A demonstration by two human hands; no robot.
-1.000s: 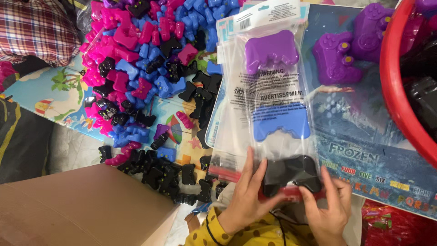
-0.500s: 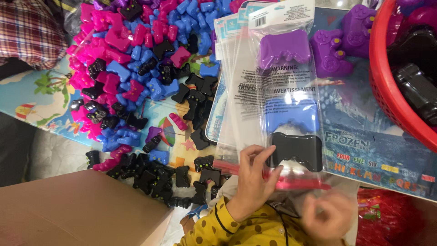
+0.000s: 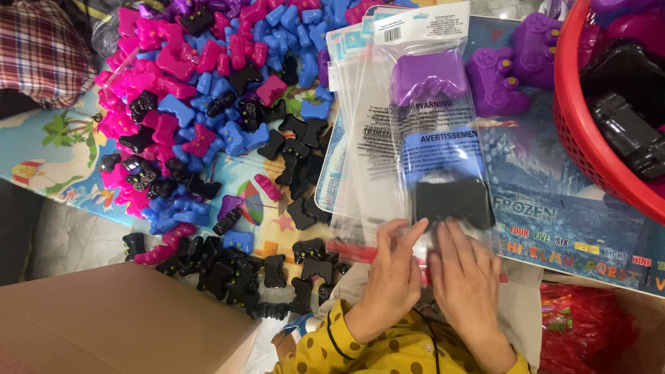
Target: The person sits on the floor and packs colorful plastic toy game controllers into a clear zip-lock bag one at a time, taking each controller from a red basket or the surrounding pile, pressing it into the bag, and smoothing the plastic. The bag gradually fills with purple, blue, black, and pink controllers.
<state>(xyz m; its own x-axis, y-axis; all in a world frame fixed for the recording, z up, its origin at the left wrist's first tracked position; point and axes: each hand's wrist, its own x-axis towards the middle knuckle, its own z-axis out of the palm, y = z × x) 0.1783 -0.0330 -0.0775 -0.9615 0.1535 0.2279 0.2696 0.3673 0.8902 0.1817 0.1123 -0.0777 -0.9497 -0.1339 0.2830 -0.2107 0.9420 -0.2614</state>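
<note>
At the bottom middle of the frame, both hands are pressing flat on the open end of a clear plastic bag (image 3: 429,138): the left hand (image 3: 395,266) with fingers together, the right hand (image 3: 465,266) slightly spread and blurred. The bag is already holding a purple, a blue and a black controller-shaped piece, so filling looks done and closing is what's left. Loads more are waiting in the loose pile (image 3: 208,118) at upper left, plus the red basket (image 3: 575,125) at right.

Home packing spot on a floor

Heaped toy controllers (image 3: 201,118) cover a children's play mat (image 3: 55,149) (cartoon prints), with a cardboard box (image 3: 118,325) and red basket (image 3: 589,138).
</note>
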